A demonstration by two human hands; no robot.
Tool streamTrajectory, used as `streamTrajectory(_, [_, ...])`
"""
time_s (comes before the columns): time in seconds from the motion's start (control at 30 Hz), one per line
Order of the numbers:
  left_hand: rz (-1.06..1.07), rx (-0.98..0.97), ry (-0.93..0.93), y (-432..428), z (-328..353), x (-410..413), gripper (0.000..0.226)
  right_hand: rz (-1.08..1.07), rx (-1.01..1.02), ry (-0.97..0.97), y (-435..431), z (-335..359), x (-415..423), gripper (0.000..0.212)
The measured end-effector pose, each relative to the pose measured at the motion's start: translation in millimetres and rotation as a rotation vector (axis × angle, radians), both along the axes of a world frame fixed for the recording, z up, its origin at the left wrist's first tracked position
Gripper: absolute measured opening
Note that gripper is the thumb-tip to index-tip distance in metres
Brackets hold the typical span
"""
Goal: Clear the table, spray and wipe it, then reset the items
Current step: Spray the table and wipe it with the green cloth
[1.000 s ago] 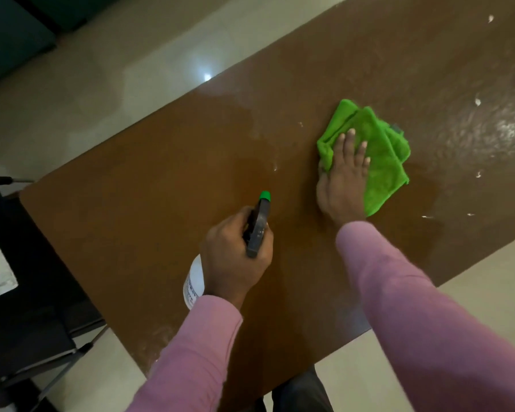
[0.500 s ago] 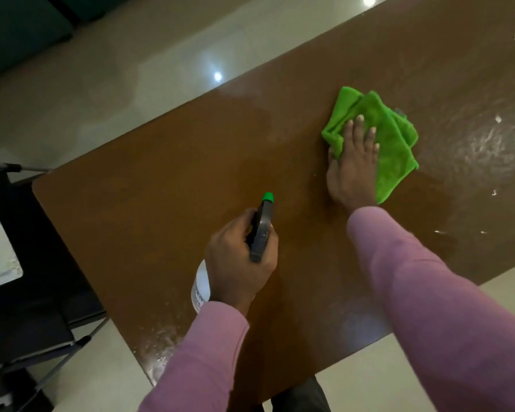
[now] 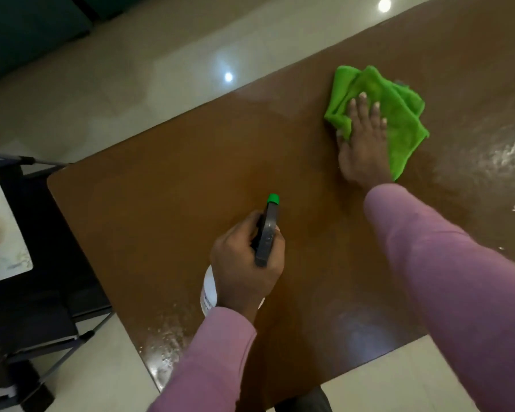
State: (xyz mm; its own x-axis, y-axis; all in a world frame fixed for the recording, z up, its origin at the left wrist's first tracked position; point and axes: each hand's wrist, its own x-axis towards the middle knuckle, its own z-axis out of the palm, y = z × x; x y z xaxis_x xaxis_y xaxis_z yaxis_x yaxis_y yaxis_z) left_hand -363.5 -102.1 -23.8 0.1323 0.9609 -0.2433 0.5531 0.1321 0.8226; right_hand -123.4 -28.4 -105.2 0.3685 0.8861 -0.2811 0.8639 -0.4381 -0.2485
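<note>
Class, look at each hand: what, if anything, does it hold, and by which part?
The left hand holds the spray bottle by its neck, under the trigger head. The right hand holds nothing: it presses flat on the green cloth.

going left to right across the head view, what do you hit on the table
left hand gripping the spray bottle → right hand flat on the green cloth → wet glare patch on the table
</note>
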Motion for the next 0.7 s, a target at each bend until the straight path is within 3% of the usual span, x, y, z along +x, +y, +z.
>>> streamTrajectory(0.1, [0.027, -0.001, 0.014, -0.5, 1.0, -0.6, 0.017, -0.002, -0.017, -0.003, 12.0, 4.3, -34.0, 0.064])
streamTrajectory(0.23, [0.052, 0.024, 0.017, 2.0, 4.1, -4.9, 0.018, 0.509, -0.055, 0.065, -15.8, 9.7, -105.1, 0.079])
streamTrajectory(0.3, [0.085, 0.031, -0.015, 3.7, 4.5, -7.9, 0.019, 0.662, -0.056, 0.068, -13.7, 12.3, -90.1, 0.081])
streamTrajectory(0.37, [0.105, 0.027, -0.052, 3.5, 3.9, -8.5, 0.020, 0.555, -0.031, 0.010, 4.8, 8.1, -56.3, 0.079])
streamTrajectory(0.43, [0.098, 0.036, -0.065, 0.9, 3.1, -8.6, 0.019, 0.289, -0.032, -0.019, 34.8, 3.5, -26.5, 0.069])
streamTrajectory(0.53, [0.087, 0.067, -0.067, -3.1, 1.1, -7.8, 0.018, 0.042, -0.023, -0.053, 69.7, 0.8, -41.7, 0.064])
streamTrajectory(0.6, [0.089, 0.076, -0.067, -5.8, 1.4, -6.9, 0.029, 0.158, -0.028, -0.060, 69.4, 0.8, -80.4, 0.068])
streamTrajectory(0.7, [0.109, 0.086, -0.071, -5.3, 3.0, -11.0, 0.031, 0.579, -0.006, -0.008, 47.1, 2.6, -126.8, 0.070])
